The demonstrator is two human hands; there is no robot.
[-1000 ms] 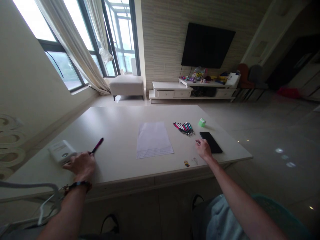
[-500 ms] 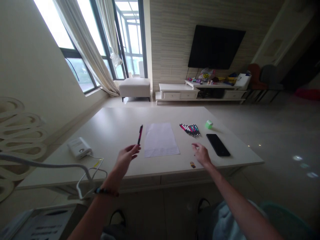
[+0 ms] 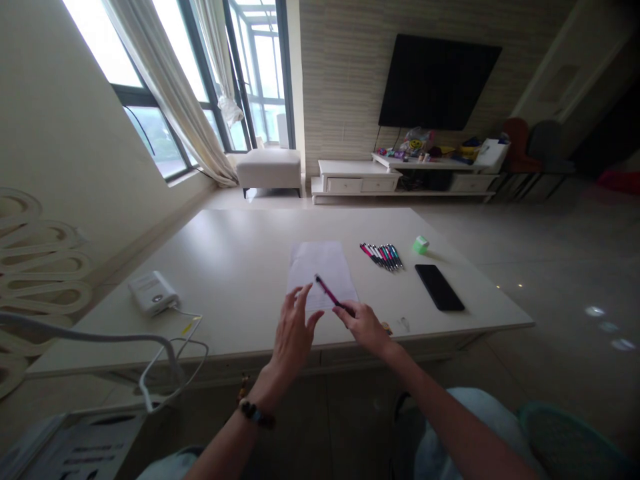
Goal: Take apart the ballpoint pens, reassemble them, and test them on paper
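Note:
My right hand [image 3: 364,325] grips the dark lower end of a magenta and black pen [image 3: 327,290], which slants up and left over a white sheet of paper [image 3: 317,257]. Close by on the left is my left hand [image 3: 296,327], its fingers apart and thumb spread, with nothing held in it. Its fingertips are near the pen's upper end. To the right of the paper lies a row of several pens [image 3: 383,256] in pink, white, green and blue. A small sticker-like piece [image 3: 387,327] is partly covered by my right hand.
A black phone [image 3: 439,287] and a green and white cube-shaped item [image 3: 421,245] lie on the table's [image 3: 240,253] right side. At the left sits a white box-shaped device [image 3: 153,293] with a white cable [image 3: 189,340] trailing past the front edge.
The pen has passed from my left hand to my right. Both hands have moved together over the paper's near end, and my left fingers have spread. A small clear loop now shows beside the sticker-like piece.

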